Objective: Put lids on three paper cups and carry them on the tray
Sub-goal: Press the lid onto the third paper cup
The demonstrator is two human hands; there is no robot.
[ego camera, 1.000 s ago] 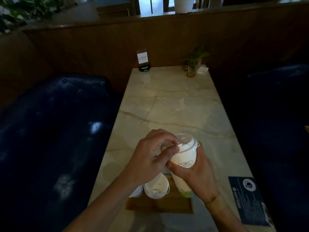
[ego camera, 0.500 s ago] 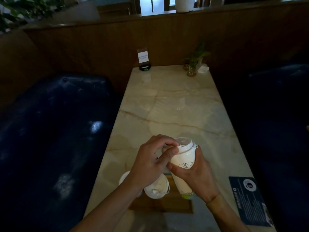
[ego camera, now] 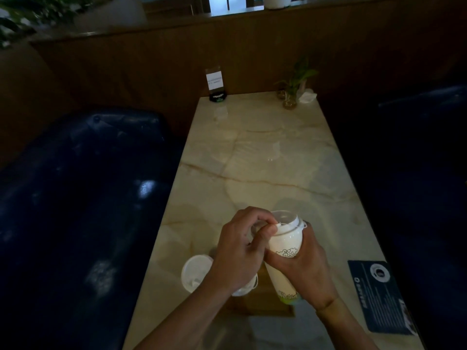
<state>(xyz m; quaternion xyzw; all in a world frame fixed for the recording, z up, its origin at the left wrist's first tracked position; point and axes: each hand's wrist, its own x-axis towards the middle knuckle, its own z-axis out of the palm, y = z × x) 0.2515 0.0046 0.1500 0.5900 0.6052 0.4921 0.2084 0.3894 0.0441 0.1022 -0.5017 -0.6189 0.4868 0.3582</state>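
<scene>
Lid, translucent plastic, sits skewed atop tilted white paper cup; right hand grips cup, left hand pinches near rim.

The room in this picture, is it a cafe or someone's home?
Most likely a cafe or tea shop: a long marble-look table between dark blue padded booth seats, a small standing table sign, and white printed paper takeaway cups with lids.

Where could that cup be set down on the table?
The marble table is bare from the hands up to the card stand and plant jar. The near end is crowded: wooden tray, lidded cups, dark leaflet.
</scene>
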